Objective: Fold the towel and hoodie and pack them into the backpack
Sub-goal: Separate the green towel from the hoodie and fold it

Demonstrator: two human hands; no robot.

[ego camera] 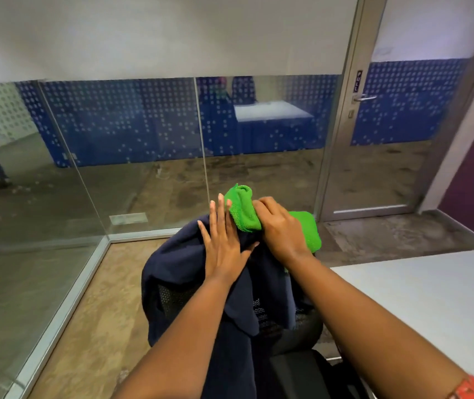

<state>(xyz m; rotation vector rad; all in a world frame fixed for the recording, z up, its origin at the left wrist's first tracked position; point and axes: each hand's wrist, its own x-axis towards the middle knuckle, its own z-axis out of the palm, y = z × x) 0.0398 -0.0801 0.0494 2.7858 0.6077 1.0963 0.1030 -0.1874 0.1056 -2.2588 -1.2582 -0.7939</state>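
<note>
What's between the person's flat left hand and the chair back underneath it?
In the head view, the dark navy hoodie, draped over the chair, lies under the left hand.

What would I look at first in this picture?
The bright green towel jumps out: it sits on top of the chair back, bunched in the right hand. Beside it, the left hand lies flat on the dark blue hoodie draped over that chair, with a glass wall behind.
</note>
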